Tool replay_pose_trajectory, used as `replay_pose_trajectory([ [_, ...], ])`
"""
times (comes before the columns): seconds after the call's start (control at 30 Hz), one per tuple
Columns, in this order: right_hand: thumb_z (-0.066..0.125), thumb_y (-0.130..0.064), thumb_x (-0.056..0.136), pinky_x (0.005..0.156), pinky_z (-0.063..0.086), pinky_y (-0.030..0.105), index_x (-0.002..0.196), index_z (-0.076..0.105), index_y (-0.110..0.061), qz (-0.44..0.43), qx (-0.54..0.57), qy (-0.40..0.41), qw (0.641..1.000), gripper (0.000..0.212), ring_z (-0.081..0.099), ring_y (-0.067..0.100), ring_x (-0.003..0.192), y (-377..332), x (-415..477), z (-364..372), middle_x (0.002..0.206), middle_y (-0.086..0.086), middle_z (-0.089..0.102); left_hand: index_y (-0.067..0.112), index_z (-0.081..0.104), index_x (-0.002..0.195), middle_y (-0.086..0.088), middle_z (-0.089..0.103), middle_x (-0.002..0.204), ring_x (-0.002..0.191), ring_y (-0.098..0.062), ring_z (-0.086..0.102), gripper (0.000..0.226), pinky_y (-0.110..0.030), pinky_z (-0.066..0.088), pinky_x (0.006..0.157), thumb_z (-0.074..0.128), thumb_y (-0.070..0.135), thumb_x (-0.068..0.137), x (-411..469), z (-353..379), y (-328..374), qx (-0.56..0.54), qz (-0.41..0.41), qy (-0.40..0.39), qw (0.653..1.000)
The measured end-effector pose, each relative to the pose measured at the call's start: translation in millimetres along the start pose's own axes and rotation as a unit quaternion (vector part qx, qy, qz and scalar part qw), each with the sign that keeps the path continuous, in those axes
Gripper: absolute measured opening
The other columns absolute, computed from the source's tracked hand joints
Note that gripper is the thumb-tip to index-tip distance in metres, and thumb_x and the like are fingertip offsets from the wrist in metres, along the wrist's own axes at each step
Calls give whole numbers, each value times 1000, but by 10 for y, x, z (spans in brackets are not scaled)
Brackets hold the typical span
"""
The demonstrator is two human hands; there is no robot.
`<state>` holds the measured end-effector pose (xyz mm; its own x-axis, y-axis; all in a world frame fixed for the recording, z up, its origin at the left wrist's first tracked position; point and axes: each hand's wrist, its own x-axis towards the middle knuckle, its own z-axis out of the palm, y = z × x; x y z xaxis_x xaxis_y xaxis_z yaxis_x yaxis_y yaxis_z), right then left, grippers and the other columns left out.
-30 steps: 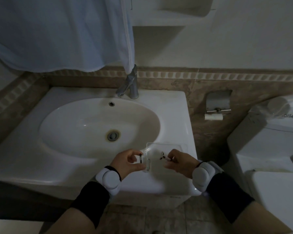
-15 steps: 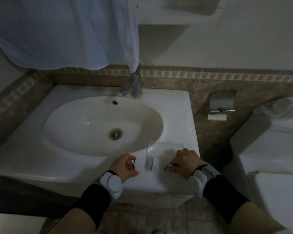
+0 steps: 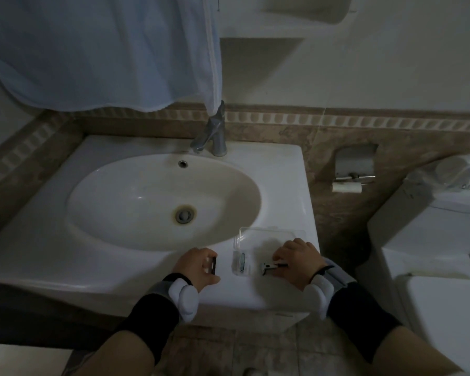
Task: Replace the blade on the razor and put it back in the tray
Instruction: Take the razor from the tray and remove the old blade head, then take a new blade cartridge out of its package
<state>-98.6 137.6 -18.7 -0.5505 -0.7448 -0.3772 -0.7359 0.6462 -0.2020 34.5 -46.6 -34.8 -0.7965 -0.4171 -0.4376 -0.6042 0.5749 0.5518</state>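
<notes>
1. Head view: the left hand (image 3: 198, 267) pinches a small dark blade (image 3: 214, 265) at lower centre; the right hand (image 3: 299, 260) is closed on the razor (image 3: 269, 266), low over the clear tray (image 3: 272, 232).
2. The blade could slip from the pinch toward the sink (image 3: 163, 202).
3. Dim light hides whether the razor head is bare; the tray's spare cartridge (image 3: 242, 261) is barely legible.

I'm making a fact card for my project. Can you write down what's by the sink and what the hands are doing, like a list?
place: white ceramic sink under a metal tap
tray: clear plastic tray on the sink's right ledge
in tray: small blue-grey blade cartridge
left hand: pinching a small dark blade piece over the ledge, left of the tray
right hand: gripping a metal razor handle at the tray
razor head: appears bare
</notes>
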Motion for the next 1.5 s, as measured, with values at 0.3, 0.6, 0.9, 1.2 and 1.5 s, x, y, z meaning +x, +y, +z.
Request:
replay_pose_trajectory([
  [0.3,52,-35,88,100,29,28,119,59,-23,-44,32,46,997,34,41,22,120,-142,85,-67,129,3,54,24,36,136,-9,38,135,124,-24,42,66,-29,36,105,67,30,78,-34,-14,-86,34,-8,-16,999],
  [0.6,48,-32,90,101,27,30,131,48,-27,-115,-26,18,993,41,38,23,125,-409,264,-14,135,6,48,21,38,135,-10,37,136,118,-24,47,68,-31,40,102,71,26,76,-56,7,-149,-16,-10,-6,1000],
  [0.9,54,-24,86,101,28,37,135,39,-26,-157,-152,-20,976,51,36,25,125,-449,361,30,134,7,46,24,38,134,-10,40,132,105,-19,47,68,-28,40,97,71,26,75,-82,-9,-157,-22,0,0,1000],
  [1.2,57,-21,85,102,28,37,133,40,-24,-160,-175,-7,972,51,38,26,123,-438,396,42,133,6,47,20,37,133,-10,45,114,101,-22,48,70,-29,40,91,73,29,73,-99,-28,-84,-32,-12,27,999],
  [1.5,83,-51,19,55,47,14,62,70,-39,-199,-190,100,956,46,62,10,52,-413,380,89,52,-12,62,30,39,133,-10,42,124,117,-26,48,70,-28,40,99,72,35,72,-2,48,257,46,87,-15,995],
])
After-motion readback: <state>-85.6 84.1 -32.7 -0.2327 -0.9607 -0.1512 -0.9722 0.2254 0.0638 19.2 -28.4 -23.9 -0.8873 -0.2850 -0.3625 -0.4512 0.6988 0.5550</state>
